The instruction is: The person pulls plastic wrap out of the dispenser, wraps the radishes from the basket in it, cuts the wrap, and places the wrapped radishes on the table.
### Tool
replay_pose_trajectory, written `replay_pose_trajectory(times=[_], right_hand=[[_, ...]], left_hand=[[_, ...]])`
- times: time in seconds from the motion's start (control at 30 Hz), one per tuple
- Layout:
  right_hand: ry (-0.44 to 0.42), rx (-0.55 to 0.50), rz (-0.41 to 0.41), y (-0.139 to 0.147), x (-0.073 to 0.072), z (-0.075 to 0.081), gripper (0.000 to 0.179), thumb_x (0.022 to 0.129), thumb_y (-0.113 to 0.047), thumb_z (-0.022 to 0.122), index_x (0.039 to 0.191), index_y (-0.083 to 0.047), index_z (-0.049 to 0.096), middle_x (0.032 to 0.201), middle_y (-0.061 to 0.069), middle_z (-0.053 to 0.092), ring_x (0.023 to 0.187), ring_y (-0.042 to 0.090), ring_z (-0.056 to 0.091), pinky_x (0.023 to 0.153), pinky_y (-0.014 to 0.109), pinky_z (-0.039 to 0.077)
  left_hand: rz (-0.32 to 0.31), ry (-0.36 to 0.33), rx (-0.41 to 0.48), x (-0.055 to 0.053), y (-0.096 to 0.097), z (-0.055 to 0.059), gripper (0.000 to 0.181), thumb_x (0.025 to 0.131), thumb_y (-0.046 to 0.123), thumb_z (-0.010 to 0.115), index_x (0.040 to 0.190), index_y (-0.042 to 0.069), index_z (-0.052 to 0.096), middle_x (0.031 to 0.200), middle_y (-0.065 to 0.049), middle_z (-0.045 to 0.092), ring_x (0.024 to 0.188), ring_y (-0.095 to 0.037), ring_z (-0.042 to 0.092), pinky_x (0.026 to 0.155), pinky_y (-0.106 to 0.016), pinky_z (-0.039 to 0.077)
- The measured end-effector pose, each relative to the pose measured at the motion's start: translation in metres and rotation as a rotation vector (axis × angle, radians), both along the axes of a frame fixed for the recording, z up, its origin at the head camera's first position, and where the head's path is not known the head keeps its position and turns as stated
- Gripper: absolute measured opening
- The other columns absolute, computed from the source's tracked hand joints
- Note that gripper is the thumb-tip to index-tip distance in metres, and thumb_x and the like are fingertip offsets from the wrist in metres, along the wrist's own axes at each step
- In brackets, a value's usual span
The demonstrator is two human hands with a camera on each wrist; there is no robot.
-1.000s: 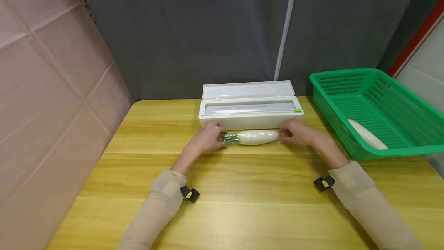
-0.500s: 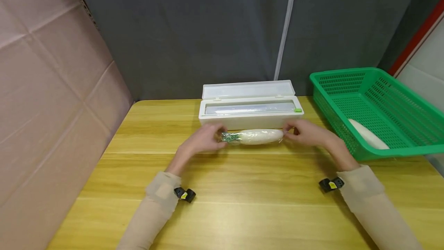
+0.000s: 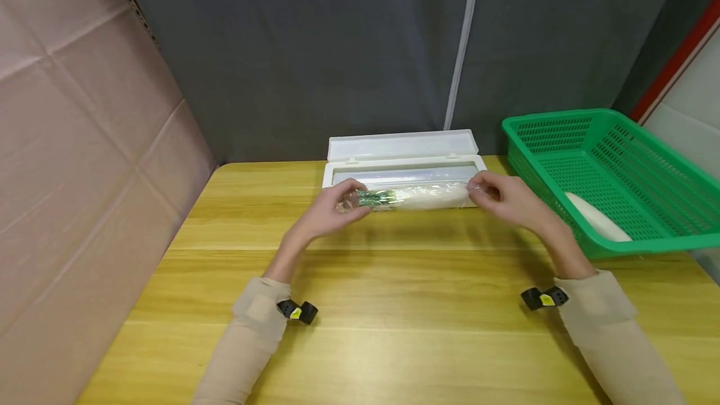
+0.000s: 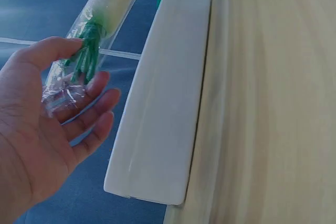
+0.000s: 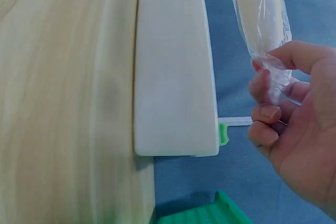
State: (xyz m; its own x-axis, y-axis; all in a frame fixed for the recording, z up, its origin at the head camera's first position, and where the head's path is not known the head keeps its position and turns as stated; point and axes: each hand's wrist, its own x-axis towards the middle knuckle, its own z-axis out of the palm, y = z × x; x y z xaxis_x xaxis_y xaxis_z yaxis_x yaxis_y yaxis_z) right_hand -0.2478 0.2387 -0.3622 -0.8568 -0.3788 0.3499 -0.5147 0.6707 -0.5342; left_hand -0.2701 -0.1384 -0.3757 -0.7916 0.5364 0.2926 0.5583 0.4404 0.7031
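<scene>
A white radish [image 3: 435, 195] with green stems, wrapped in clear plastic film, is held level above the table, overlapping the front of a white cling film box in the head view. At its stem end, my left hand [image 3: 329, 210] pinches the wrapped greens [image 4: 88, 51] between thumb and fingers; the other fingers stay spread below. The twisted tail of film [image 5: 275, 74] at the tip is pinched between the thumb and curled fingers of my right hand [image 3: 509, 200]. The box [image 4: 160, 87] stands behind with its lid [image 3: 402, 145] up.
A green plastic basket [image 3: 540, 189] stands at the right back of the wooden table [image 3: 405, 305], with another white radish [image 3: 597, 217] inside. Behind the table hangs a dark grey curtain [image 3: 315, 55]; a pale pink sheet [image 3: 90, 161] covers the left side.
Both hands have lifted the wrapped radish off the table, up in front of the box. My right hand has shifted slightly right, now pinching the film tail. Box and basket stay put.
</scene>
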Motion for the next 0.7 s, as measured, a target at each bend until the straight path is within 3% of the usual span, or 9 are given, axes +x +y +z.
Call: replay_pose_trajectory(times=[0.2, 0.4, 0.47, 0.57, 0.7], right_hand=[[0.072, -0.061, -0.056, -0.005, 0.003, 0.009, 0.018, 0.101, -0.019, 0.061, 0.104, -0.004, 0.071, 0.085, 0.005, 0.06, 0.074, 0.016, 0.048, 0.064, 0.022, 0.038], [0.149, -0.117, -0.065, -0.008, 0.004, 0.017, 0.018, 0.102, -0.016, 0.06, 0.108, -0.003, 0.071, 0.092, 0.005, 0.061, 0.078, 0.014, 0.048, 0.066, 0.02, 0.039], [0.167, -0.134, -0.075, -0.009, 0.006, 0.022, 0.016, 0.103, -0.015, 0.06, 0.108, -0.004, 0.071, 0.089, 0.004, 0.061, 0.076, 0.013, 0.048, 0.065, 0.02, 0.039], [0.189, -0.174, -0.071, -0.01, 0.01, 0.029, 0.014, 0.103, -0.011, 0.059, 0.107, -0.003, 0.069, 0.085, 0.005, 0.061, 0.07, 0.013, 0.051, 0.061, 0.018, 0.04], [0.234, -0.248, -0.035, -0.012, 0.013, 0.035, 0.012, 0.1, -0.001, 0.06, 0.109, 0.0, 0.069, 0.077, 0.006, 0.061, 0.061, 0.011, 0.052, 0.055, 0.016, 0.043]], left_hand=[[0.034, -0.03, 0.154, -0.002, -0.003, 0.01, 0.042, 0.096, 0.033, 0.071, 0.131, 0.01, 0.062, 0.1, -0.007, 0.067, 0.095, -0.026, 0.065, 0.08, -0.04, 0.053], [-0.023, -0.062, 0.306, -0.008, -0.002, 0.013, 0.031, 0.102, 0.013, 0.062, 0.13, 0.002, 0.059, 0.098, -0.028, 0.068, 0.087, -0.044, 0.065, 0.078, -0.05, 0.056], [-0.038, -0.077, 0.341, -0.009, -0.001, 0.012, 0.029, 0.103, 0.007, 0.057, 0.13, -0.003, 0.057, 0.098, -0.03, 0.066, 0.086, -0.047, 0.064, 0.079, -0.053, 0.056], [-0.052, -0.09, 0.37, -0.01, 0.001, 0.011, 0.03, 0.105, 0.001, 0.051, 0.132, -0.008, 0.054, 0.093, -0.031, 0.064, 0.081, -0.043, 0.064, 0.076, -0.048, 0.057], [-0.062, -0.099, 0.402, -0.01, 0.005, 0.01, 0.029, 0.107, 0.003, 0.045, 0.131, -0.011, 0.054, 0.085, -0.022, 0.061, 0.074, -0.025, 0.062, 0.071, -0.04, 0.056]])
